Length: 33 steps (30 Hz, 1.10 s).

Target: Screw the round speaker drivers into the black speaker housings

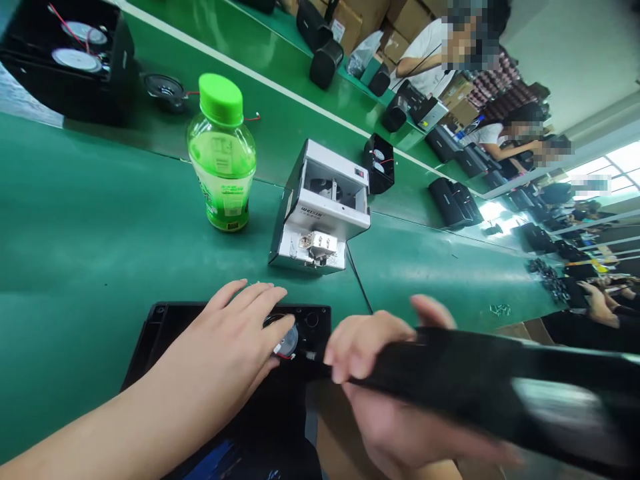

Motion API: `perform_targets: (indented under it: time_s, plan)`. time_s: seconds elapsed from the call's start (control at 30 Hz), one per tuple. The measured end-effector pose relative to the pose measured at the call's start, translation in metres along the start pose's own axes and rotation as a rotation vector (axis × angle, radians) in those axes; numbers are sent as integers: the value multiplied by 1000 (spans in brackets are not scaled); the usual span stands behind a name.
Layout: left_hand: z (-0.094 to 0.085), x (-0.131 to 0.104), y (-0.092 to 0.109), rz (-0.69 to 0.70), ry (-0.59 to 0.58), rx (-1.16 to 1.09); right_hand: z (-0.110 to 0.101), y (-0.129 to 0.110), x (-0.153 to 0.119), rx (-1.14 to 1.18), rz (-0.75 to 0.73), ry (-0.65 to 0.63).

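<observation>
Bare hands are held low in view: a blurred black tool [450, 373] is grasped in the right hand [367, 343], pointed toward 9 o'clock; whether anything is gripped by the left hand [245, 320] cannot be told. On a green table [425, 247], a black box [175, 323] is set at 7 o'clock, partly covered by the left hand. From it, at 1 o'clock, a white machine [330, 217] is marked with what resembles "MEIXIN". At 12 o'clock a green-capped bottle [223, 157] is placed, its label unreadable. By the left thumb, a silver disc [289, 341] is partly hidden.
</observation>
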<state>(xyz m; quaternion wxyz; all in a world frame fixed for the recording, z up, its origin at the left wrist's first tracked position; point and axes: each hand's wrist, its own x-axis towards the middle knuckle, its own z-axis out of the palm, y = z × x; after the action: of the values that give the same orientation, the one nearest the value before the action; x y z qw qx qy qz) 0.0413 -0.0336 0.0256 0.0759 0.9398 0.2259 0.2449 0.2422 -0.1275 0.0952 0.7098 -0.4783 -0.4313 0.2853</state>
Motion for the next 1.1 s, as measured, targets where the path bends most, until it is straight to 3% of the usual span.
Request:
perform_targets:
  time_s: [0.13, 0.23, 0.33, 0.43, 0.6, 0.7, 0.8, 0.97, 1.1]
  plan:
    - [-1, -17, 12, 24, 36, 29, 10, -17, 69, 73, -214, 43]
    - [5, -39, 30, -3, 78, 31, 23, 4, 113, 118, -356, -62]
    - [15, -55, 45, -57, 189, 77, 31, 27, 131, 95, -338, -166]
    - [19, -61, 51, -53, 203, 102, 32, 30, 132, 40, -278, -171]
    - [10, -61, 49, -40, 163, 130, 26, 12, 129, 97, -104, -125]
    - [6, -63, 50, -39, 106, 132, 23, -2, 112, 113, -17, -167]
    - [7, -61, 51, -32, 118, 123, 26, -8, 85, 156, -41, -163]
    - [5, -52, 50, -55, 153, 104, 36, 15, 60, 229, 38, -340]
    - [-1, -48, 50, -52, 101, 90, 41, 36, 59, 245, 75, -368]
